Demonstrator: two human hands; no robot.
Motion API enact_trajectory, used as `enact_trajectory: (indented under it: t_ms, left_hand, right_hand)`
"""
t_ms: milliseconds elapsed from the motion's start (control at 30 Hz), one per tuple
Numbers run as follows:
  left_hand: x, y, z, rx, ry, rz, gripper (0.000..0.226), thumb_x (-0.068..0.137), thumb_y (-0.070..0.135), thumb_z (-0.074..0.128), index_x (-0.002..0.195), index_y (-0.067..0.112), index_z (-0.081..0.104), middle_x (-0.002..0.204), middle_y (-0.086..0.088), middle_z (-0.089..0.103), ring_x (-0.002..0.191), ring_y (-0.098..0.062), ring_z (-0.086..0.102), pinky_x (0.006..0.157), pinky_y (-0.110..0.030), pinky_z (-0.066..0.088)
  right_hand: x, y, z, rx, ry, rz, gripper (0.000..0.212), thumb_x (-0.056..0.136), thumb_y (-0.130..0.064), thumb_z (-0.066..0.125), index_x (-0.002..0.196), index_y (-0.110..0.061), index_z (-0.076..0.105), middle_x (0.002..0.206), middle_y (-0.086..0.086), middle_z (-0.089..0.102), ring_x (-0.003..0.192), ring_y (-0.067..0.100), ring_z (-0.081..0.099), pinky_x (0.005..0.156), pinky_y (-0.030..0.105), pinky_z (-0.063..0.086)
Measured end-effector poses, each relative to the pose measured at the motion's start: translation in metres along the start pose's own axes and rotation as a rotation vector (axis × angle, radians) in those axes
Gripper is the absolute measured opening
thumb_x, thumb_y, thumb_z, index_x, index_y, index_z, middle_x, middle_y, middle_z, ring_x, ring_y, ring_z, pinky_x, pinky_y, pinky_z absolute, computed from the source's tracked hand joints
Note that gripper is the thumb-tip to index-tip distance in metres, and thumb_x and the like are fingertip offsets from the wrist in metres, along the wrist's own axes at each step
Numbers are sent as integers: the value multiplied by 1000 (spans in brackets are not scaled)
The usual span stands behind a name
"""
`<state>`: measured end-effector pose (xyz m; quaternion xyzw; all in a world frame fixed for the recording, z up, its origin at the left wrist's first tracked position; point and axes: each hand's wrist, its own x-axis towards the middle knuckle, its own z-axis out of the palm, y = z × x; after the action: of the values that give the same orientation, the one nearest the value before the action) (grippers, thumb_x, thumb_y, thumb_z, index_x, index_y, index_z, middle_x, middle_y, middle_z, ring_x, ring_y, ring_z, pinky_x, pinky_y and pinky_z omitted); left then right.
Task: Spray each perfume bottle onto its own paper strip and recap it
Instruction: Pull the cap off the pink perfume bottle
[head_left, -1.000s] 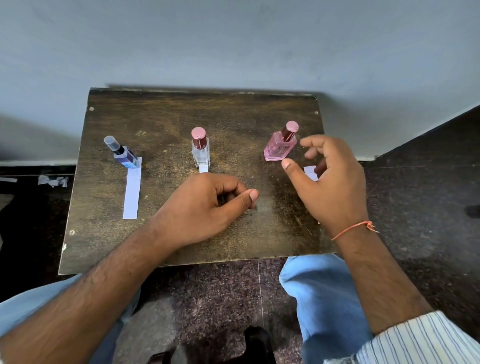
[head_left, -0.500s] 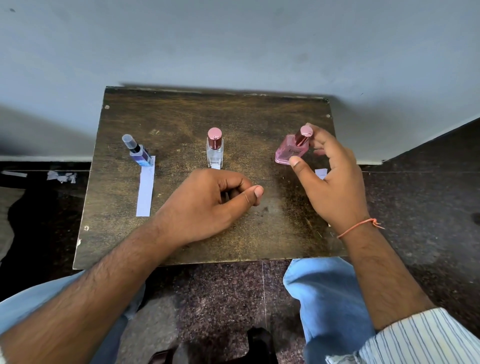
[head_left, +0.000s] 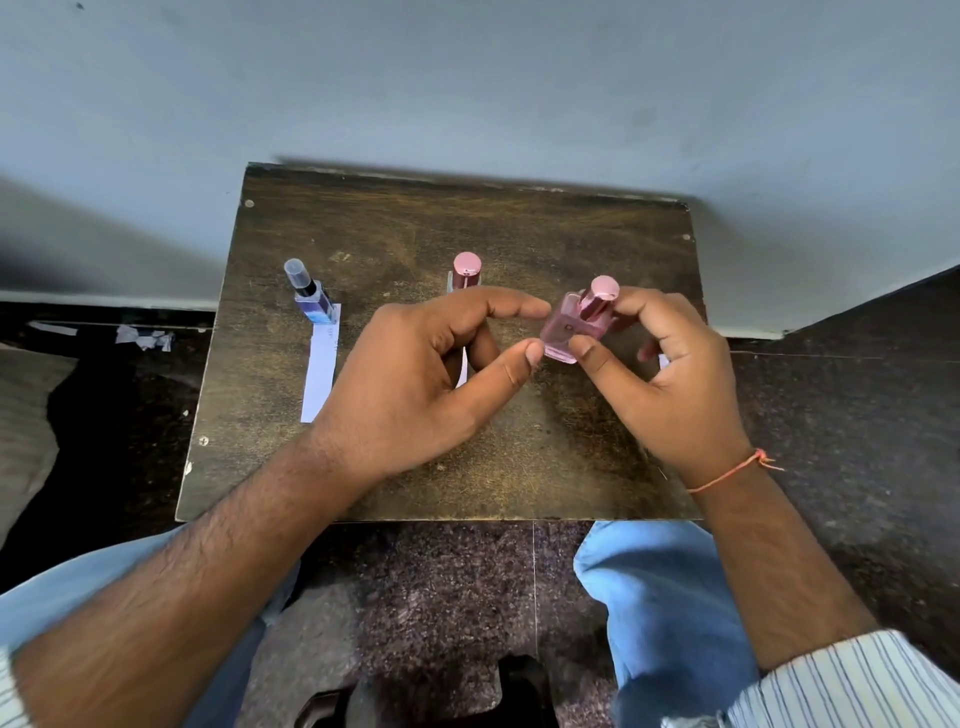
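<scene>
My right hand holds the pink perfume bottle tilted above the small wooden table, fingers around its pink cap and neck. Beside it my left hand is open, thumb and forefinger spread close to the bottle's body, the thumb tip nearly touching it. A clear bottle with a dark pink cap stands behind my left hand, its strip mostly hidden. A blue bottle with a clear cap stands at the left on a white paper strip. A bit of another strip shows under my right hand.
The table stands against a grey wall. Dark stone floor surrounds it, with scraps of paper on the left. My knees in blue trousers are just below the table's front edge.
My right hand has closed on the pink bottle and lifted it toward the middle. My left hand has opened from a loose fist and risen to meet the bottle.
</scene>
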<state>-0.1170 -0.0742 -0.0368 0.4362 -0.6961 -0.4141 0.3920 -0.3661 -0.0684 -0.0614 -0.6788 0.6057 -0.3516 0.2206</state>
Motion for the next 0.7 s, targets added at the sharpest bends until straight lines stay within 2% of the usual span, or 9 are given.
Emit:
enact_trajectory:
  t_ms: [67, 100, 200, 400, 500, 633, 700]
  left_hand:
    - [0, 2, -1, 17, 14, 25, 33, 100, 31, 77, 132, 24, 73, 61, 14, 63, 41, -11, 49, 47, -18, 38]
    - [0, 2, -1, 22, 8, 36, 37, 100, 31, 78, 135, 23, 72, 62, 12, 65, 41, -9, 50, 48, -16, 37]
    - [0, 3, -2, 47, -18, 64, 45, 98, 31, 80, 141, 22, 70, 68, 4, 71, 45, -7, 54, 51, -11, 39]
    - [1, 3, -2, 85, -17, 82, 32, 97, 22, 83, 128, 15, 79, 66, -2, 70, 52, 7, 54, 61, 2, 36]
    - [1, 3, -1, 70, -26, 78, 31, 98, 25, 82, 128, 21, 79, 67, -1, 72, 51, -1, 55, 56, -6, 39]
    - [1, 2, -1, -7, 24, 60, 31, 96, 28, 84, 126, 21, 80, 75, 0, 77, 50, -23, 60, 48, -29, 48]
    - [1, 1, -3, -37, 47, 59, 32, 95, 29, 85, 125, 20, 80, 78, 1, 78, 52, -25, 62, 48, -33, 50]
  right_hand:
    - [-2, -8, 2, -13, -17, -116, 28, 92, -25, 86, 118, -21, 75, 107, -30, 63, 96, 8, 60, 83, 27, 48]
    - [-2, -12, 3, -11, -32, -163, 27, 92, -24, 86, 116, -18, 76, 108, -29, 64, 98, 11, 61, 85, 30, 50]
    - [-3, -23, 6, -2, -94, -248, 26, 95, -29, 81, 115, -12, 78, 111, -12, 72, 103, 16, 63, 89, 38, 52]
    - [-6, -24, 10, 4, -131, -288, 27, 97, -27, 79, 116, -9, 78, 113, -3, 76, 105, 22, 65, 92, 40, 52]
    - [-5, -23, 9, 2, -112, -285, 29, 98, -30, 77, 117, -8, 78, 114, -1, 76, 104, 23, 66, 92, 37, 52]
    - [-5, -22, 8, -2, -102, -278, 28, 96, -28, 80, 116, -10, 79, 114, -3, 76, 104, 18, 66, 92, 34, 52]
    - [-5, -22, 8, 6, -88, -273, 28, 96, -32, 78, 117, -12, 78, 114, -6, 74, 104, 17, 66, 92, 33, 52]
